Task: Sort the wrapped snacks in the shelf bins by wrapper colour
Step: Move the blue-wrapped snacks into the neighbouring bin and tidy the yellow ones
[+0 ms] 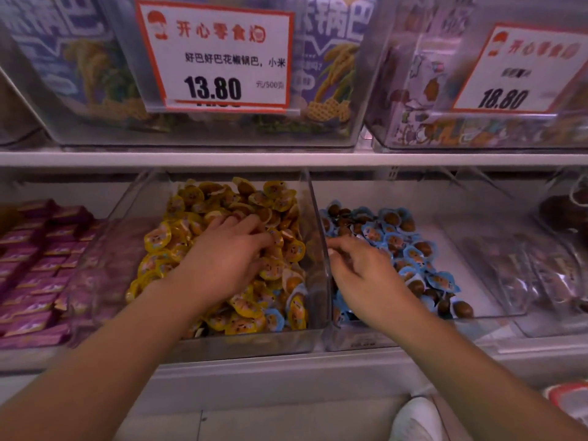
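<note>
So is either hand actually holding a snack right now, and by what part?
Cannot tell. The left hand digs curled fingers into the yellow snacks; the right hand curls over the blue snacks. Neither shows a held piece.

You are standing in a shop, at a self-serve snack shelf. Clear plastic bins [315,198] sit in rows on white shelf boards [286,159], each filled with loose wrapped snacks sold by weight. Printed price cards [216,58] with red borders hang on the upper bins, showing 13.80 and 18.80 per 500 grams. Purple packets [35,259] fill the bin to the left, and dark vacuum packs [525,275] lie to the right.
</note>
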The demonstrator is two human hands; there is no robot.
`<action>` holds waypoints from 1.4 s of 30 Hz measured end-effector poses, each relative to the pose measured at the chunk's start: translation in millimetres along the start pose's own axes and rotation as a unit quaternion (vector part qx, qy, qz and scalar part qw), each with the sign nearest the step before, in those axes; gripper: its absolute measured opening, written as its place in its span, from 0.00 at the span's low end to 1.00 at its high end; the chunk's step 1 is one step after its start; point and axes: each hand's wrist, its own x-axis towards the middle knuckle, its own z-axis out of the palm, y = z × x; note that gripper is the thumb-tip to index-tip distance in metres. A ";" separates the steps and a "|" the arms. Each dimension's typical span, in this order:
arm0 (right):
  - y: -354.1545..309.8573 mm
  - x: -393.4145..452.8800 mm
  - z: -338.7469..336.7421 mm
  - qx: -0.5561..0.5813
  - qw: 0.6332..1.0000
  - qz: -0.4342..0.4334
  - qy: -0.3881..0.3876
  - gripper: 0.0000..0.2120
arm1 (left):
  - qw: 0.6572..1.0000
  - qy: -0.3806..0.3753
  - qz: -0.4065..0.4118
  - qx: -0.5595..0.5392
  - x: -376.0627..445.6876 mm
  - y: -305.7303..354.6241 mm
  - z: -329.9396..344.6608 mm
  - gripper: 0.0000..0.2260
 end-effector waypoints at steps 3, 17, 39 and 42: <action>-2.5 -0.1 1.0 0.006 1.000 0.003 0.010 0.14 | 0.978 -0.048 0.029 -0.201 -4.4 25.4 -3.9 0.11; -6.5 -3.3 2.6 -0.002 1.000 -0.010 0.027 0.14 | 0.965 -0.215 0.060 -0.137 1.6 46.0 17.4 0.17; -5.0 -0.3 0.3 0.017 1.000 -0.009 0.014 0.12 | 0.843 -0.225 -0.053 -0.486 -2.9 10.5 -2.2 0.08; -5.0 1.3 -0.8 0.041 0.996 -0.031 0.071 0.10 | 0.779 -0.085 -0.148 -0.603 -7.1 -7.9 -13.2 0.08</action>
